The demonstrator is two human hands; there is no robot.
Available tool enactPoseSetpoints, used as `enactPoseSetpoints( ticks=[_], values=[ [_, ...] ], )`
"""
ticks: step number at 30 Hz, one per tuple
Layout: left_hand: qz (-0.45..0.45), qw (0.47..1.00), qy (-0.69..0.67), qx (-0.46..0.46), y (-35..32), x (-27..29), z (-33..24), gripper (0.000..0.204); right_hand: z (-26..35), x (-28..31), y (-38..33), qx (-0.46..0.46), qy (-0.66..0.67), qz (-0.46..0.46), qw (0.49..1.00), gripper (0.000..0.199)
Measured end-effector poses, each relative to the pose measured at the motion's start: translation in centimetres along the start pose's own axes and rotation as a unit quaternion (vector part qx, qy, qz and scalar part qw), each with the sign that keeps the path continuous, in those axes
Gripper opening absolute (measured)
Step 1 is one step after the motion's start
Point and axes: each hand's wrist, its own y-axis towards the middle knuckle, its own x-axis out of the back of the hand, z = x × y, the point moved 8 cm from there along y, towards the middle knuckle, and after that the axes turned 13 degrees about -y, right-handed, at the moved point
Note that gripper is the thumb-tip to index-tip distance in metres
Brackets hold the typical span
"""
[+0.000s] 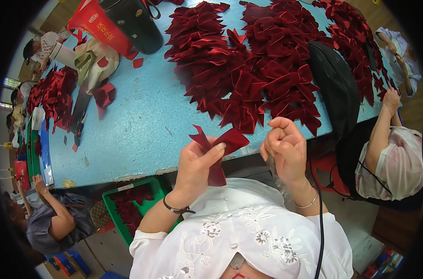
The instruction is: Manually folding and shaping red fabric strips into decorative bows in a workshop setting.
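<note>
Close to the table's front edge, my left hand (pixel 196 166) pinches a dark red velvet bow (pixel 232 141) between thumb and fingers, its tails hanging down. My right hand (pixel 287 148) is raised just to the right of it, apart from the bow. Its fingers are curled in and the thumb is pressed against them; whatever they may hold is too small to make out. Beyond both hands, rows of finished-looking red velvet bows (pixel 248 95) lie overlapping on the blue table (pixel 127 132).
A black bag (pixel 332 88) lies right of the bows. At the back left stand a black tumbler (pixel 136 28), a red bag (pixel 100 28) and a cloth pouch (pixel 100 60). Below the table edge sits a green crate (pixel 110 204) of red pieces. Co-workers sit on both sides.
</note>
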Motion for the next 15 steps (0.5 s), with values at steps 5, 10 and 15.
enactPoseSetpoints(
  ticks=[5, 10, 15],
  values=[
    [0.012, 0.999, 0.033, -0.018, -1.0, -0.3, -0.1, 0.017, 0.1, -2.7, -0.5, -0.044, -0.140, 0.023, 0.989, 0.021],
    [0.019, 0.998, 0.052, -0.014, -1.9, 0.4, -0.3, 0.015, 0.1, -5.2, -0.7, 0.011, -0.230, 0.078, 0.970, 0.014],
    [0.011, 0.997, 0.074, 0.012, -2.6, 2.5, -1.3, 0.015, -1.4, -6.5, -1.7, 0.026, -0.270, 0.013, 0.962, 0.011]
  ],
)
